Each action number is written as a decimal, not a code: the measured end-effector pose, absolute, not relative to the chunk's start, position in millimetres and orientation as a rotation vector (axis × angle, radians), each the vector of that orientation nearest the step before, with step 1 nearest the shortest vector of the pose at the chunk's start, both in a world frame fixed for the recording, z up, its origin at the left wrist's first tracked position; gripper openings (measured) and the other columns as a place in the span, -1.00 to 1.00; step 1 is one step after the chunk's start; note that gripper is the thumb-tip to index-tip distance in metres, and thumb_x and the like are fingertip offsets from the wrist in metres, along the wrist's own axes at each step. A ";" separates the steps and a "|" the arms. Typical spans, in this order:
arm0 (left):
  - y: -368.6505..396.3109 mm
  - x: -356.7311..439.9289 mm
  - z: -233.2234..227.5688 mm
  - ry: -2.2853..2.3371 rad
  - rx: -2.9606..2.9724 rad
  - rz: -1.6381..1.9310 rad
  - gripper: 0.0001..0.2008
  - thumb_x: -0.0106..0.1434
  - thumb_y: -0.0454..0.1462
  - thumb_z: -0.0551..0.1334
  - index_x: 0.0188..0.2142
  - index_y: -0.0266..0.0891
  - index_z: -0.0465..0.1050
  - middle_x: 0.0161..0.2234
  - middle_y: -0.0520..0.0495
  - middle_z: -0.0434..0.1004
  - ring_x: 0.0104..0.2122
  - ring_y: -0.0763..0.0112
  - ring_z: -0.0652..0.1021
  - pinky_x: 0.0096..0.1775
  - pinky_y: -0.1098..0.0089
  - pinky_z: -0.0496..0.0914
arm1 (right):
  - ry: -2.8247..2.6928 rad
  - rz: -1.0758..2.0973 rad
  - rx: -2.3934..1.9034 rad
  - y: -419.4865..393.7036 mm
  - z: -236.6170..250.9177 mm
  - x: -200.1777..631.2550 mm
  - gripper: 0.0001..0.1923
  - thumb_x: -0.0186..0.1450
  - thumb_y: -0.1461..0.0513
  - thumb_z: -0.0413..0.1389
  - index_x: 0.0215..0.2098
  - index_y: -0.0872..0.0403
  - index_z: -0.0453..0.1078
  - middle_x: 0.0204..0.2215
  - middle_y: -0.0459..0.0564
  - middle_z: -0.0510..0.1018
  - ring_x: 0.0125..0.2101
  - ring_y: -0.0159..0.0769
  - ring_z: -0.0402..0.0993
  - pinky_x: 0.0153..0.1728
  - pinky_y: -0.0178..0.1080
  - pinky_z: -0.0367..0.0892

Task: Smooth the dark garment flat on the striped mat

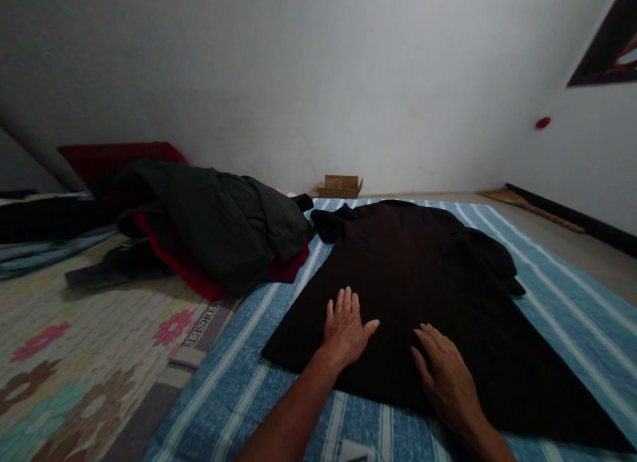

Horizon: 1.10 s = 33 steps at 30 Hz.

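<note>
A black short-sleeved shirt lies spread out, its hem toward me and its sleeves at the far end. My left hand rests flat on the lower left part of the shirt, fingers and thumb spread. To its right, my right hand touches the cloth near the hem, fingers stretched out and thumb a little apart. Neither hand holds anything. Beneath the shirt is a blue sheet with white stripes.
A heap of dark grey and red clothes sits left of the shirt, on a flowered quilt. Folded clothes lie at the far left. By the back wall stands an open cardboard box. A dark roll lies along the right wall.
</note>
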<state>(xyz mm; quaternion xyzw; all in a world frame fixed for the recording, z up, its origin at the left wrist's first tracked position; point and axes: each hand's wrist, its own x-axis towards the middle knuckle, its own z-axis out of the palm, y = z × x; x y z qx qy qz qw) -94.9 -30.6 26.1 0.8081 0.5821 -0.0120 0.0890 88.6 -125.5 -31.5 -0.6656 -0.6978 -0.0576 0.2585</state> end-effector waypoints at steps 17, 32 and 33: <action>19.5 -90.8 39.2 1.744 2.380 -0.070 -0.18 0.24 0.14 -0.23 0.27 -0.45 -0.13 0.30 -0.27 -0.29 0.27 0.14 -0.19 0.21 0.08 -0.16 | -1.885 -0.188 -1.797 -125.6 -31.8 86.7 -0.62 0.32 0.15 -0.14 -0.05 0.15 0.36 0.00 0.16 0.43 0.03 -0.08 0.32 0.01 0.02 0.24; 37.5 -125.2 21.6 1.750 2.429 -0.045 -0.20 0.25 0.14 -0.23 0.26 -0.44 -0.09 0.30 -0.24 -0.22 0.28 0.20 -0.16 0.21 0.14 -0.18 | -1.870 -0.126 -1.811 -127.8 -30.5 87.7 -0.63 0.32 0.13 -0.13 -0.04 0.12 0.35 0.01 0.14 0.41 0.05 -0.09 0.29 0.04 0.01 0.20; 35.8 -130.4 21.3 1.742 2.443 -0.045 -0.20 0.25 0.14 -0.24 0.26 -0.42 -0.09 0.30 -0.22 -0.22 0.28 0.21 -0.16 0.21 0.15 -0.19 | -1.875 -0.123 -1.811 -127.6 -30.1 88.0 -0.63 0.32 0.14 -0.13 -0.03 0.13 0.35 0.01 0.14 0.41 0.06 -0.09 0.29 0.04 0.01 0.20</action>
